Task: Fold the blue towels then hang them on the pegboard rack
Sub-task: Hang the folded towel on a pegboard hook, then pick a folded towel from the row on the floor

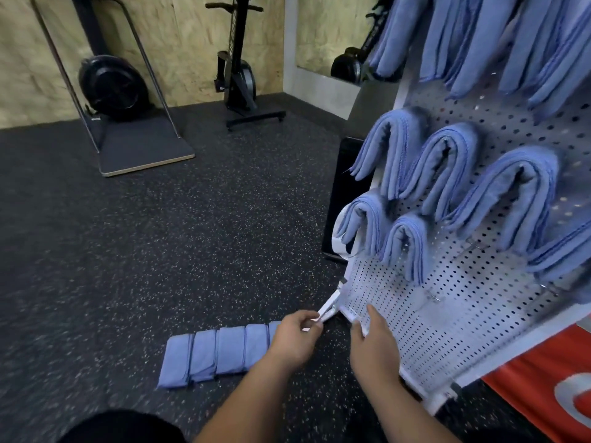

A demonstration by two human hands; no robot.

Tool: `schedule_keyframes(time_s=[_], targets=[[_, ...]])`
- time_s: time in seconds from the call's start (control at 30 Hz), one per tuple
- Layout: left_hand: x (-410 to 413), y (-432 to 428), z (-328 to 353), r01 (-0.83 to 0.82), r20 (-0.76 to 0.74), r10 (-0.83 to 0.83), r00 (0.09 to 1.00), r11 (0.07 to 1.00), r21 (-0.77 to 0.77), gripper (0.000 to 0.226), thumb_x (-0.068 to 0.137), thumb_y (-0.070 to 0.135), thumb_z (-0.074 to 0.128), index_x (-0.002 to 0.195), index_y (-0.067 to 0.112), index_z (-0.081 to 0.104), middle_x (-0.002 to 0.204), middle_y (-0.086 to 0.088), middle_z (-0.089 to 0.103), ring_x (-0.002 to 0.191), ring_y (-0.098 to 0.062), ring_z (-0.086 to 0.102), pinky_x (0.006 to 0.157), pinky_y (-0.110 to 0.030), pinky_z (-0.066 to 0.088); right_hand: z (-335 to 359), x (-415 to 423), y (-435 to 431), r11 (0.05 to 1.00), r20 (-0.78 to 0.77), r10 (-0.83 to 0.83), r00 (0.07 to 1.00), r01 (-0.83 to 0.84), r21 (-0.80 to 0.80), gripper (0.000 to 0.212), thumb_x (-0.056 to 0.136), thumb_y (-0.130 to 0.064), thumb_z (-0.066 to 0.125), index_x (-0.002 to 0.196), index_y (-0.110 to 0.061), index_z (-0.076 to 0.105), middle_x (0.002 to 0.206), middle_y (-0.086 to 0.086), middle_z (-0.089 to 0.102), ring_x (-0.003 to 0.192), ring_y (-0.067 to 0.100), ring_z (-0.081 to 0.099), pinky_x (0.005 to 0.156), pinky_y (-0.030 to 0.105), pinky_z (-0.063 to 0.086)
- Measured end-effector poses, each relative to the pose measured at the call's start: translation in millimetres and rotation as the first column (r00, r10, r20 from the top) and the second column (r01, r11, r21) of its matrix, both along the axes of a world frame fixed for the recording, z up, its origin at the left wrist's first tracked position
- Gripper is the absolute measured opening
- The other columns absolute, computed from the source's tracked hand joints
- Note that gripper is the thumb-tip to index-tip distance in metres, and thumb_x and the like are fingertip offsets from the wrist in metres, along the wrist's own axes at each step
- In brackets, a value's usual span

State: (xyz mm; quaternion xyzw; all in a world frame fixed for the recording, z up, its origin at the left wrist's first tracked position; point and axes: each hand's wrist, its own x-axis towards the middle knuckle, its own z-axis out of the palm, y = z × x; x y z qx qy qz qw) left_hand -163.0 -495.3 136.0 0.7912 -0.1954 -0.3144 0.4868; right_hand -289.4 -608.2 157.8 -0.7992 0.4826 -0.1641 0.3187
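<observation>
Neatly folded into narrow rectangles with darker stitched edges, the blue towels lie in an overlapping row on the speckled floor, just left of the left hand, which hides the row's right end. That hand pinches the white leg at the corner of the pegboard rack between thumb and curled fingers. The right hand, just beside it, grips the rack's lower edge, and the hung towels drape on the rack above and to the right of both hands.
</observation>
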Motion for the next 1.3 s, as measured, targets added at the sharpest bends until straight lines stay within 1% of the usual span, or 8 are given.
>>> schedule_keyframes(time_s=[0.1, 0.17, 0.23, 0.3, 0.57, 0.77, 1.03, 1.3], targets=[[1.4, 39.2, -26.3, -0.034, -0.008, 0.035, 0.999, 0.994, 0.102, 0.029, 0.098, 0.036, 0.069, 0.126, 0.028, 0.071, 0.097, 0.012, 0.072, 0.084, -0.013, 0.067, 0.083, -0.033, 0.058, -17.6, 8.5, 13.9, 0.996, -0.090, 0.085, 0.992, -0.081, 0.048, 0.055, 0.108, -0.041, 0.053, 0.159, -0.023, 0.043, 0.157, 0.004, 0.053, 0.139, 0.030, 0.055, 0.105, 0.045, 0.052], [2.6, 64.7, -40.1, -0.052, -0.023, 0.057, 0.998, 0.981, 0.187, 0.032, 0.101, 0.036, 0.066, 0.132, 0.027, 0.066, 0.111, 0.008, 0.072, 0.095, -0.014, 0.067, 0.081, -0.029, 0.053, -28.1, 15.2, 23.8, 0.985, -0.151, 0.159, 0.976, -0.147, 0.086, 0.058, 0.107, -0.042, 0.053, 0.160, -0.022, 0.041, 0.160, 0.004, 0.051, 0.142, 0.029, 0.053, 0.110, 0.044, 0.049], [6.5, 83.5, -51.4, -0.088, 0.000, 0.091, 0.996, 0.961, 0.264, 0.036, 0.103, 0.037, 0.063, 0.137, 0.025, 0.062, 0.126, 0.003, 0.070, 0.108, -0.019, 0.067, 0.087, -0.029, 0.052, -36.5, 22.8, 33.3, 0.971, -0.202, 0.222, 0.954, -0.198, 0.132, 0.061, 0.107, -0.043, 0.054, 0.162, -0.021, 0.039, 0.161, 0.004, 0.049, 0.144, 0.028, 0.051, 0.111, 0.043, 0.046], [10.7, 95.7, -60.9, -0.113, 0.017, 0.113, 0.993, 0.947, 0.301, 0.037, 0.104, 0.037, 0.061, 0.138, 0.023, 0.061, 0.131, 0.001, 0.070, 0.115, -0.022, 0.067, 0.094, -0.033, 0.053, -44.4, 31.2, 41.1, 0.957, -0.248, 0.271, 0.930, -0.233, 0.171, 0.061, 0.107, -0.044, 0.055, 0.162, -0.022, 0.038, 0.159, 0.004, 0.051, 0.142, 0.029, 0.053, 0.109, 0.041, 0.046], [33.1, 123.4, -90.6, -0.171, -0.019, 0.192, 0.981, 0.912, 0.372, 0.047, 0.102, 0.040, 0.062, 0.145, 0.025, 0.057, 0.138, -0.001, 0.068, 0.124, -0.025, 0.064, 0.106, -0.038, 0.052, -79.1, 72.6, 66.1, 0.897, -0.326, 0.424, 0.845, -0.342, 0.280, 0.062, 0.105, -0.039, 0.060, 0.161, -0.021, 0.041, 0.155, 0.006, 0.056, 0.137, 0.028, 0.056, 0.108, 0.040, 0.048], [45.5, 106.7, -116.8, -0.161, -0.048, 0.193, 0.980, 0.911, 0.380, 0.046, 0.103, 0.039, 0.060, 0.146, 0.026, 0.054, 0.142, -0.001, 0.064, 0.126, -0.025, 0.063, 0.106, -0.038, 0.051, -98.4, 98.0, 67.4, 0.868, -0.342, 0.489, 0.802, -0.410, 0.279, 0.048, 0.105, -0.032, 0.061, 0.151, -0.022, 0.051, 0.137, 0.005, 0.066, 0.119, 0.028, 0.064, 0.089, 0.037, 0.050], [65.6, 79.3, -157.4, -0.116, -0.054, 0.154, 0.987, 0.895, 0.431, 0.051, 0.103, 0.037, 0.061, 0.151, 0.024, 0.051, 0.151, -0.003, 0.056, 0.135, -0.025, 0.057, 0.112, -0.038, 0.047, -147.8, 138.7, 31.1, 0.843, -0.432, 0.538, 0.723, -0.461, 0.278, 0.059, 0.104, -0.031, 0.062, 0.158, -0.020, 0.042, 0.155, 0.005, 0.053, 0.134, 0.029, 0.056, 0.104, 0.042, 0.048], [84.1, 62.5, -194.9, -0.129, -0.072, 0.176, 0.982, 0.894, 0.428, 0.052, 0.103, 0.039, 0.061, 0.153, 0.026, 0.049, 0.153, 0.001, 0.053, 0.137, -0.022, 0.055, 0.113, -0.036, 0.044, -210.7, 181.7, -8.9, 0.778, -0.496, 0.617, 0.611, -0.569, 0.267, 0.066, 0.100, -0.032, 0.063, 0.160, -0.020, 0.039, 0.156, 0.005, 0.050, 0.140, 0.028, 0.047, 0.107, 0.042, 0.046]])
